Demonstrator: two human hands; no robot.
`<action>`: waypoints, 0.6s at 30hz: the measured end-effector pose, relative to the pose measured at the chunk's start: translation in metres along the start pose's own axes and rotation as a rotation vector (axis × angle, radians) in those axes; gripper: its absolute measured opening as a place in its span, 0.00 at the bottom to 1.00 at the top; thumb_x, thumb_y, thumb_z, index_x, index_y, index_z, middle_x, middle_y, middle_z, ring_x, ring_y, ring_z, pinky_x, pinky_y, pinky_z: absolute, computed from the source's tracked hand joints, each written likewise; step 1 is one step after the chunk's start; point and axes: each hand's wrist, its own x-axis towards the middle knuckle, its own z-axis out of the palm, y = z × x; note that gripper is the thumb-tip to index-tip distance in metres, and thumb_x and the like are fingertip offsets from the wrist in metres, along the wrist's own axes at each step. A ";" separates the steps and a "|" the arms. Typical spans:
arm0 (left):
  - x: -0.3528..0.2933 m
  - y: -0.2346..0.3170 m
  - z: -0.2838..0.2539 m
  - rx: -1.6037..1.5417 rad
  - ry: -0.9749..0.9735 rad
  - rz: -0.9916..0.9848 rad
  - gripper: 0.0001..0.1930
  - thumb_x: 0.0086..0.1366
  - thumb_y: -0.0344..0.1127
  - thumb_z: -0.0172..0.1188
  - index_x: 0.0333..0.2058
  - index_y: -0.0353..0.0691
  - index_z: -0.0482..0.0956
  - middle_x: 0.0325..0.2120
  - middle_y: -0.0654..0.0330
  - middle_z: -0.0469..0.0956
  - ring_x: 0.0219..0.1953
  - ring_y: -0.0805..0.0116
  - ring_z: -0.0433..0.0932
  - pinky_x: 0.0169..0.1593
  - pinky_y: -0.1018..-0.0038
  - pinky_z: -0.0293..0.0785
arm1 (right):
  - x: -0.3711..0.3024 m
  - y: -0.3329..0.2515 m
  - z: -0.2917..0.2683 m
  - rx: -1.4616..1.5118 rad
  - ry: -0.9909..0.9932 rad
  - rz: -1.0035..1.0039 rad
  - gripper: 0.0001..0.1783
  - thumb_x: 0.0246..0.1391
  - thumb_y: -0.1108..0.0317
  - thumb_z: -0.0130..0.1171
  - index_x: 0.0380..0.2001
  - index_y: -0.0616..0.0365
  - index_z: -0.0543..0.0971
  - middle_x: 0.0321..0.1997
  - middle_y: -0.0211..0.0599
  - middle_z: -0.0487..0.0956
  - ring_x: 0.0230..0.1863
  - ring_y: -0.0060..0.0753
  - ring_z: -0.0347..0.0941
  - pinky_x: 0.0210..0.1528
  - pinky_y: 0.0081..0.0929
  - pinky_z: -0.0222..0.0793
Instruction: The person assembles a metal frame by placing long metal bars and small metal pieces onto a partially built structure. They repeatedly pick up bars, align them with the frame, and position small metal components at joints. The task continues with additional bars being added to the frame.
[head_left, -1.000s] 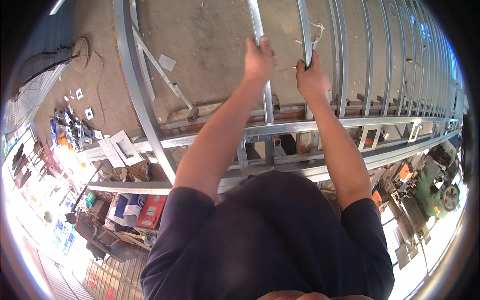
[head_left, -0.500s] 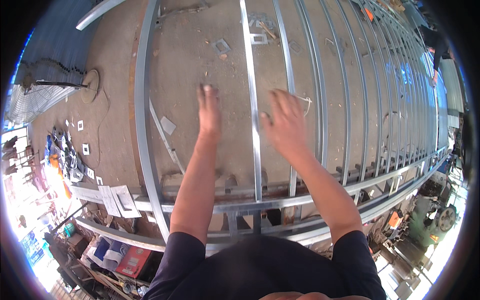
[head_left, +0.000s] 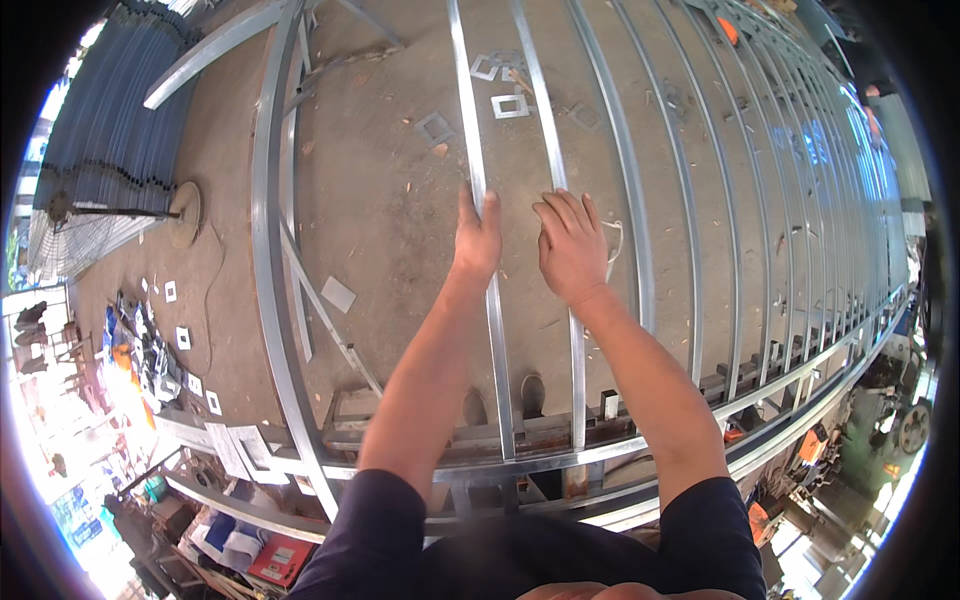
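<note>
My left hand [head_left: 478, 238] is at a long shiny metal bar [head_left: 497, 370], its thumb on the right side and its fingers on the left. It appears to grip the bar from above. My right hand [head_left: 572, 245] lies over the neighbouring metal bar [head_left: 577, 390], back of the hand up. Its fingers are slightly bent and spread, pointing along that bar, and partly hide it. Both bars run away from me and meet a crosswise metal rail [head_left: 560, 457] near my body.
Several more parallel bars [head_left: 690, 220] fill the right side. A thick metal beam [head_left: 268, 230] stands to the left. Square metal plates [head_left: 510, 106] lie on the floor beyond, and a fan [head_left: 185, 213] is at the far left. A red box [head_left: 280, 558] sits at the lower left.
My left hand has moved right, from beside the first bar onto it. My right hand has settled over the second bar. The whole view has shifted, and my shoes now show below the bars.
</note>
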 end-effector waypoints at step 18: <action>-0.309 -0.085 -0.084 0.350 0.037 0.340 0.30 0.70 0.45 0.61 0.65 0.34 0.70 0.57 0.41 0.77 0.61 0.41 0.74 0.64 0.54 0.70 | -0.395 -0.106 -0.166 0.288 -0.048 0.516 0.14 0.63 0.69 0.61 0.50 0.58 0.81 0.42 0.49 0.84 0.48 0.52 0.81 0.52 0.44 0.75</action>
